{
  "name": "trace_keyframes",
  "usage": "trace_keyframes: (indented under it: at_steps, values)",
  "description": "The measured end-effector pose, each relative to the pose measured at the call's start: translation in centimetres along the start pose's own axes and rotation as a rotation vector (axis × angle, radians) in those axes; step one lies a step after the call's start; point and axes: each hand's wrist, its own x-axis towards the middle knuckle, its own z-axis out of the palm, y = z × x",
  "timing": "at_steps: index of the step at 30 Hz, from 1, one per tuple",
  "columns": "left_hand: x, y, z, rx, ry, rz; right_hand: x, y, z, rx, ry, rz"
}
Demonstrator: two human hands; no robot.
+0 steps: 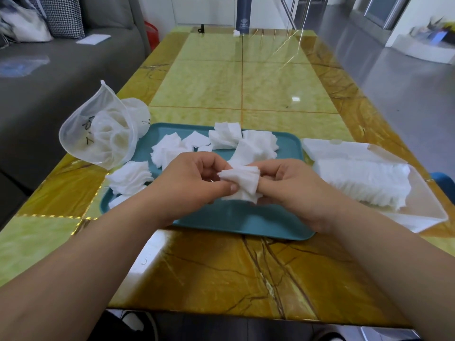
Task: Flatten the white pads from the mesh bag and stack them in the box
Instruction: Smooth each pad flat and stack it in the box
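A small bunch of white pads (242, 183) is held over the teal tray (246, 220) by both hands. My left hand (194, 178) pinches its left side with thumb and fingers. My right hand (293, 188) grips its right side. Several loose clumps of pads (256, 143) lie on the tray, and one clump (130, 177) hangs over its left edge. The white mesh bag (103, 136) lies open at the tray's left, more pads inside. The clear box (423, 212) at the right holds a flat row of stacked pads (364, 183), its lid open behind.
The yellow-green and amber marble table (241, 80) stretches away behind the tray. A grey sofa (49, 77) with cushions runs along the left. A dark cylinder (243, 13) and a small white scrap (236, 32) stand at the table's far end.
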Motion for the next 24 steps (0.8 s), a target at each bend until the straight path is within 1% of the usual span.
trace_keyframes:
  at_steps: [3, 5, 6, 7, 9, 13, 16, 21, 24]
  values:
    - [0.2, -0.2, 0.1, 0.036, 0.032, -0.009, 0.0, -0.3, -0.3, 0.041, -0.072, 0.022]
    - [0.4, -0.5, 0.1, 0.078, 0.088, -0.007, -0.1, -0.2, -0.5, 0.097, -0.150, 0.036]
    - [0.5, -0.6, 0.2, 0.107, 0.120, 0.000, -0.1, -0.1, -0.5, 0.085, -0.165, 0.023]
    - [0.6, -0.8, 0.2, 0.143, 0.146, 0.011, -0.2, 0.0, -0.4, 0.038, -0.148, -0.002]
    - [0.5, -0.8, 0.3, 0.216, 0.154, 0.015, -0.3, 0.4, -0.2, -0.108, -0.049, -0.049]
    - [0.2, -0.4, 0.6, 0.331, 0.047, 0.041, -0.3, 0.8, 0.1, -0.288, 0.055, -0.097]
    - [0.2, -0.5, 0.9, 0.344, 0.046, 0.063, -0.1, 1.2, 0.1, -0.439, 0.150, -0.123]
    - [0.4, -0.9, 1.2, 0.357, 0.039, 0.042, 0.1, 1.3, 0.6, -0.382, 0.209, -0.055]
    - [0.5, -0.9, 1.2, 0.360, 0.033, 0.033, -0.1, 1.1, 1.3, -0.191, 0.227, 0.004]
